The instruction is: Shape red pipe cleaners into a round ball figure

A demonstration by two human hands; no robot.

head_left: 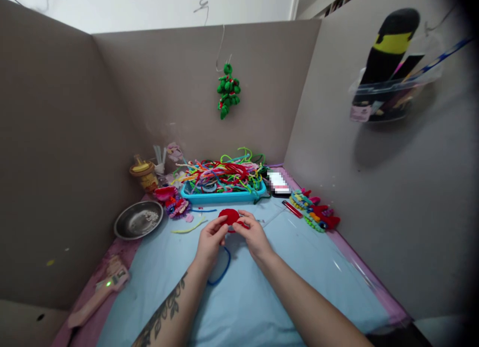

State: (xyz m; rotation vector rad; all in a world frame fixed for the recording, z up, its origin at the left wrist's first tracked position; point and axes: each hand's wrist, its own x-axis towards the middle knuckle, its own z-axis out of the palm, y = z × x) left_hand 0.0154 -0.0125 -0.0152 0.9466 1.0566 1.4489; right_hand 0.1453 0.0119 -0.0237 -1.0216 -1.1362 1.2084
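Observation:
Between my two hands is a red fuzzy piece, rounded in outline, that looks made of coiled pipe cleaner. My left hand pinches its lower left side between thumb and fingers. On the right, my right hand has its fingers closed on the same piece, around a short red end. A blue pipe cleaner lies curved on the cloth below my hands. A yellow-green pipe cleaner rests to the left of them.
Behind my hands stands a blue tray heaped with colourful pipe cleaners. A metal bowl and a pink glue gun with a green light are at left. A phone and finished colourful pieces lie right. Grey partitions enclose the table.

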